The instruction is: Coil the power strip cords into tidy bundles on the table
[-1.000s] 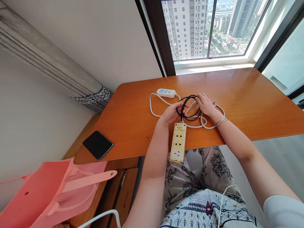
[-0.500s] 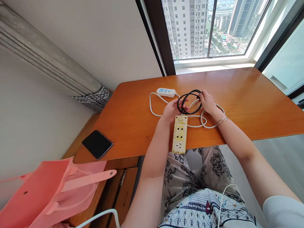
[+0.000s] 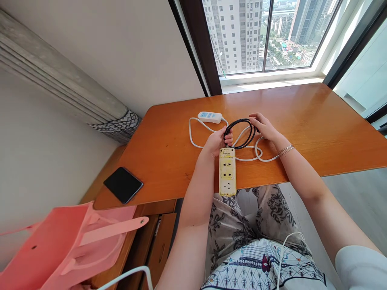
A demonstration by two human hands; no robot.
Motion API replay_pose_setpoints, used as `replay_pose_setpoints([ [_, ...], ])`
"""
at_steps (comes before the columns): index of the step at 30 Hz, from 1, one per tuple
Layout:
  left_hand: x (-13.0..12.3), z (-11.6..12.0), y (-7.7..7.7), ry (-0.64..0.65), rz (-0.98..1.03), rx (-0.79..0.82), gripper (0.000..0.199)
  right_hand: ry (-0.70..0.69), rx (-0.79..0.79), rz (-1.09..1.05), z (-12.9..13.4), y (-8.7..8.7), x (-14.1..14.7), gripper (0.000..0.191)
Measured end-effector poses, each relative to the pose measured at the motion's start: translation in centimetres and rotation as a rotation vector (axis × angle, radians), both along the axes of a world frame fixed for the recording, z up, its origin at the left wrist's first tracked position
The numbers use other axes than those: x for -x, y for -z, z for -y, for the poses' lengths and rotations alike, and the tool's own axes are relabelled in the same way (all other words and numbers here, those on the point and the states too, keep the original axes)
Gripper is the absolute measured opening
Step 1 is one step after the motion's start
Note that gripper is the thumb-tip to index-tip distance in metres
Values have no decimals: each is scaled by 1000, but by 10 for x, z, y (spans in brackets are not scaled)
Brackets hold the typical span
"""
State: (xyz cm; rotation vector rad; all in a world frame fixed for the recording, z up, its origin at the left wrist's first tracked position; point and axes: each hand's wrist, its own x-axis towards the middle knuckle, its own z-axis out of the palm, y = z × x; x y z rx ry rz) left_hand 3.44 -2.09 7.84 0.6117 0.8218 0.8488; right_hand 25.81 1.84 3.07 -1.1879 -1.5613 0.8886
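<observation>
My left hand (image 3: pixel 218 141) is closed around the left side of a looped black cable (image 3: pixel 248 140), just above the table. The cable joins the top of a yellowed white power strip (image 3: pixel 227 171), which hangs below that hand, over the table's front edge. On the coil's right side, my right hand (image 3: pixel 263 125) pinches the loops with its fingertips; a dark cable end shows beneath its fingers. Behind both hands a second, white power strip (image 3: pixel 210 117) lies on the table, and its white cord (image 3: pixel 193 139) runs in loose loops under the coil and my right wrist.
The orange-brown wooden table (image 3: pixel 169 153) reaches back to the window. A black phone (image 3: pixel 123 185) lies at its left corner. Beside that corner is a pink bag (image 3: pixel 60 241) with straps, and a wooden cabinet (image 3: pixel 160 241) stands below.
My left fingers have closed around the black loops, which were hanging more loosely over them. The coil has narrowed and tilted, and my right fingers have shifted along its right side.
</observation>
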Motion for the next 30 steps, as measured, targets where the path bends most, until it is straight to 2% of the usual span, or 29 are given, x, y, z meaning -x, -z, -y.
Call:
replay_pose_setpoints([
  [5,-1,1,3,-18,-37,-7,37,19,-10,-90,1,-7,1,45],
  [9,-1,1,4,-12,-27,-33,36,17,2,-84,6,-14,5,31],
  [15,-1,1,4,-4,-24,-95,36,26,196,-52,12,-20,8,15],
  [18,-2,1,5,-56,-32,-129,33,-59,353,-181,13,-23,8,18],
  [23,1,-3,7,-152,-31,-128,32,-202,636,-560,15,-31,3,14],
  [27,4,-6,6,-155,-12,-127,33,-300,700,-729,17,-33,2,17],
  [30,4,-6,4,-182,2,-121,35,-318,715,-792,18,-31,8,15],
])
